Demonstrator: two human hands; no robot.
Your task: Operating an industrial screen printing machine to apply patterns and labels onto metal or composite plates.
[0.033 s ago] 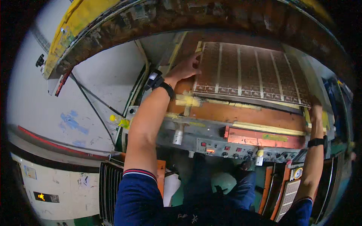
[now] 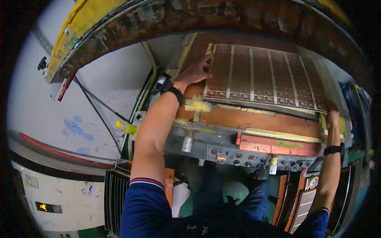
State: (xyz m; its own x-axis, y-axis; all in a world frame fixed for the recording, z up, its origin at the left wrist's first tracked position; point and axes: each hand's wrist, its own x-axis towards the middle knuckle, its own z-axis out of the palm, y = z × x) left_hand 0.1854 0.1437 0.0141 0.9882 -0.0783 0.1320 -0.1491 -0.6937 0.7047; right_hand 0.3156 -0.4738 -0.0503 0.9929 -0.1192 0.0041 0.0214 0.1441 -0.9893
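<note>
The left hand (image 2: pixel 195 72) rests as before on the left edge of the printed sheet (image 2: pixel 262 77), fingers spread open and flat, the sheet lying just beyond the fingertips on the press bed (image 2: pixel 254 119). The right hand (image 2: pixel 332 119) stays at the sheet's right corner; its fingers I cannot tell.

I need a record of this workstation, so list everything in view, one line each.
printed sheet: one, brown with pale stripes, flat on the machine bed
machine bed: one, orange-brown, under the sheet
control panel: one, grey with red lights and knobs, front of machine
yellow object: one, left of the machine
wristbands: two, black, one per wrist
left hand: on the sheet's left edge
right hand: at the sheet's right corner
</note>
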